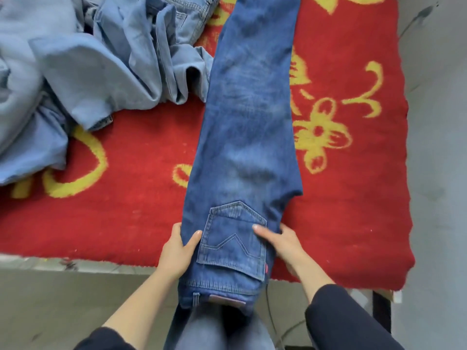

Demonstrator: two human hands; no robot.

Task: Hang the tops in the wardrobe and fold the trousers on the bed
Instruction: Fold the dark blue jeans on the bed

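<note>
Our left hand (pixel 177 246) and right hand (pixel 280 242) each have a grip clamped on the jeans (pixel 247 137) (laid lengthwise on the bed (pixel 113 210)).

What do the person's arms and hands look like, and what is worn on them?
Dark sleeves, the left sleeve and right sleeve, end near the elbows, leaving the forearms bare. The left hand and right hand wear no gloves, rings or watch.

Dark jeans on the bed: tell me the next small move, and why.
Probably lift the waistband end and fold it away over the legs. The jeans already lie halved lengthwise, flat along the blanket, the waistband overhangs the near edge, and the left hand and right hand grip both sides by the back pocket.
</note>
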